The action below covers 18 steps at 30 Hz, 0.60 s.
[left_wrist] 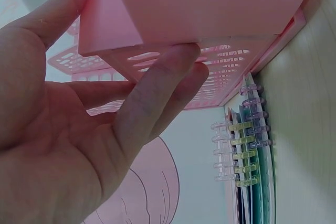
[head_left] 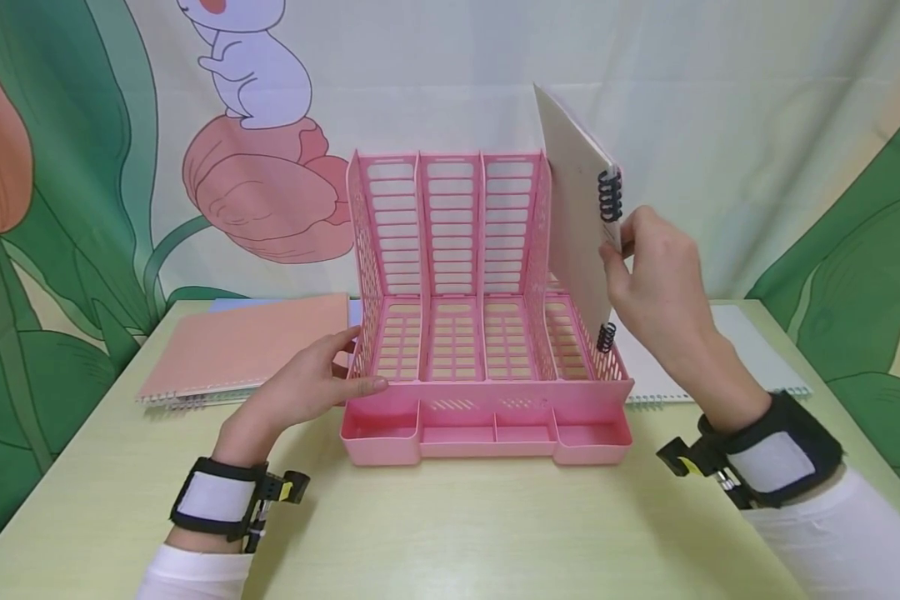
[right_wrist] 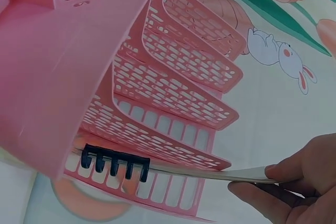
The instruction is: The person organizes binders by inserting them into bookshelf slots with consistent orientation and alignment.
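Observation:
A pink desk file organizer (head_left: pixel 487 393) with upright slotted dividers and small front trays stands on the table. My left hand (head_left: pixel 303 383) grips its front left corner, thumb over the front edge and fingers along the outer side wall (left_wrist: pixel 226 59). With thumb and fingers, my right hand (head_left: pixel 663 275) pinches the spine edge of a spiral notebook (head_left: pixel 573 192) with black coils. Tilted upright, the notebook has its lower end inside the organizer's rightmost compartment. In the right wrist view, its black coil (right_wrist: pixel 115 162) lies just behind the organizer's front panel.
Left of the organizer lies a stack of spiral notebooks, an orange one (head_left: pixel 247 346) on top. A white spiral notebook (head_left: pixel 757 354) lies flat on the right. Behind the table (head_left: pixel 450 533) hangs a printed curtain (head_left: pixel 450 75).

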{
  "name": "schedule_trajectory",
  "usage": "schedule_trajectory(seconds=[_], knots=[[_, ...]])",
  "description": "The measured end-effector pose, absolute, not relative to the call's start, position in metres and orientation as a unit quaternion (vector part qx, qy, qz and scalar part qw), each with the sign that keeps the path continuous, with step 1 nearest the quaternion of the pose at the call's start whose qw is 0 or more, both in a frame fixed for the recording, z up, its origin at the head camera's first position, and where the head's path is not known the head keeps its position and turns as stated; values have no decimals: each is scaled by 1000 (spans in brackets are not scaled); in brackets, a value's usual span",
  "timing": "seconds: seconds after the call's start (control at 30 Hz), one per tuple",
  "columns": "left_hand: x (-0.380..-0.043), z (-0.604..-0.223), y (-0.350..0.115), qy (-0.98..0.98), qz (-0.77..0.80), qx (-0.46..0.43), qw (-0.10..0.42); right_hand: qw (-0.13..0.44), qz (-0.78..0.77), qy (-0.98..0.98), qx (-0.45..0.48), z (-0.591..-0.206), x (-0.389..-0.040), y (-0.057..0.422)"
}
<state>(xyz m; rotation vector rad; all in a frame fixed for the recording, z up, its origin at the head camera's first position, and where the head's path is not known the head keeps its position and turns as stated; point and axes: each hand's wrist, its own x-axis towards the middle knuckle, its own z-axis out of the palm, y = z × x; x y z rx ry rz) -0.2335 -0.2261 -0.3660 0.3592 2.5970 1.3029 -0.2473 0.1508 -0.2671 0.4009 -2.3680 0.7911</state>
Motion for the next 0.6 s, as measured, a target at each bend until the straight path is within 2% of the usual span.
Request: schedule_trajectory(seconds=[0.6], knots=[[-232, -364, -225, 885, 439, 114, 109, 276, 303, -899, 152, -280, -257, 152]])
